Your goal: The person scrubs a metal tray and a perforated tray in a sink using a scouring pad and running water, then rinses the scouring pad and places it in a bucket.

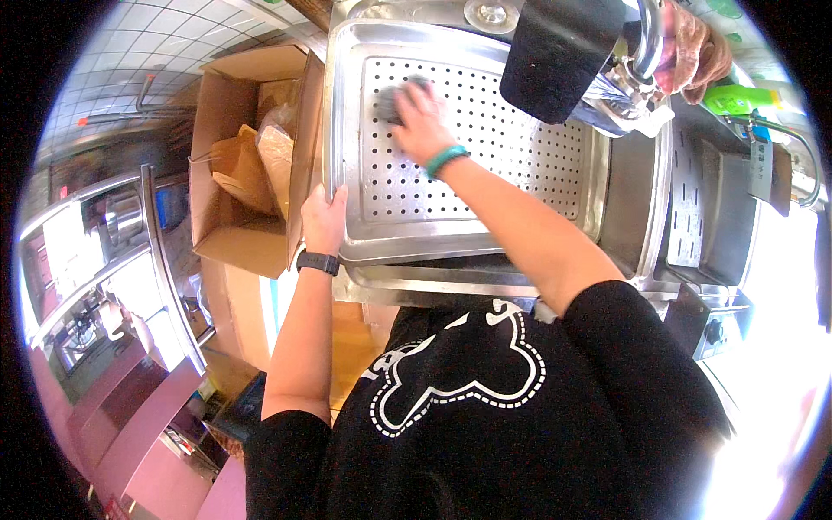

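Note:
A perforated stainless steel tray (494,153) with a raised rim lies over a metal sink (634,214). My right hand (422,120), with a teal band at the wrist, presses a dark grey scouring pad (390,104) on the tray's holed surface, near its upper left; hand and pad are blurred. With my left hand (324,218), which wears a dark wristwatch, I grip the tray's rim at the lower left, thumb on top.
An open cardboard box (250,244) holding packing pieces stands left of the tray. A black container (559,58) and faucet overhang its upper right. Further right are a brown cloth (699,52), a green bottle (738,101) and a second basin (731,208).

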Tool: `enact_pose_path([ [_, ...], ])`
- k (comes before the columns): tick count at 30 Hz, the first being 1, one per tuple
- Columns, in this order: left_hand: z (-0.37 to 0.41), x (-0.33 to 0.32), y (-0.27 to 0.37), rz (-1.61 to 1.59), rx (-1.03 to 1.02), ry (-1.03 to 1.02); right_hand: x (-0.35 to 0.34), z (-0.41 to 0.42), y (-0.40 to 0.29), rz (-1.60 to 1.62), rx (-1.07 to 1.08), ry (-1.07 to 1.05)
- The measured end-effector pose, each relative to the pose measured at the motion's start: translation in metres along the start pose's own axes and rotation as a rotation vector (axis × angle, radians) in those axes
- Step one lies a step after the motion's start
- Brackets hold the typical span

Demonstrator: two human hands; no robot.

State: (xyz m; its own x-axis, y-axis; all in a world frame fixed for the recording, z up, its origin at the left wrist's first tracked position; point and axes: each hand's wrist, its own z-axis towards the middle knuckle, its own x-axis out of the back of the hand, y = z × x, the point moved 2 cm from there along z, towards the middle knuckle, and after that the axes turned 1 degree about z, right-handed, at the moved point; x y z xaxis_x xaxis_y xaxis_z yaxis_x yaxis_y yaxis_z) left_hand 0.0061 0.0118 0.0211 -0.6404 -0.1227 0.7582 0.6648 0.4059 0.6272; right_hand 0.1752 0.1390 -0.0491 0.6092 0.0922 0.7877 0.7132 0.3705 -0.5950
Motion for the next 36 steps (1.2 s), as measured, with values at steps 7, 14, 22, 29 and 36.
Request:
enact_pose_path([
  [7, 0.003, 0.001, -0.001, 0.038, -0.119, 0.046, 0.011, -0.078, -0.09, -0.007, 0.46, -0.21],
  [14, -0.003, 0.004, -0.005, 0.027, -0.093, 0.027, -0.01, -0.009, -0.055, -0.171, 0.446, -0.157],
  [22, 0.0, 0.002, -0.004, 0.016, -0.095, 0.019, 0.006, 0.018, -0.074, -0.184, 0.226, -0.228],
  [29, 0.001, 0.005, 0.003, -0.023, -0.079, 0.041, 0.019, -0.027, -0.062, 0.062, 0.435, -0.397],
  [36, 0.0, 0.005, -0.001, 0.054, -0.065, 0.042, 0.017, 0.022, -0.107, -0.202, 0.566, -0.105],
])
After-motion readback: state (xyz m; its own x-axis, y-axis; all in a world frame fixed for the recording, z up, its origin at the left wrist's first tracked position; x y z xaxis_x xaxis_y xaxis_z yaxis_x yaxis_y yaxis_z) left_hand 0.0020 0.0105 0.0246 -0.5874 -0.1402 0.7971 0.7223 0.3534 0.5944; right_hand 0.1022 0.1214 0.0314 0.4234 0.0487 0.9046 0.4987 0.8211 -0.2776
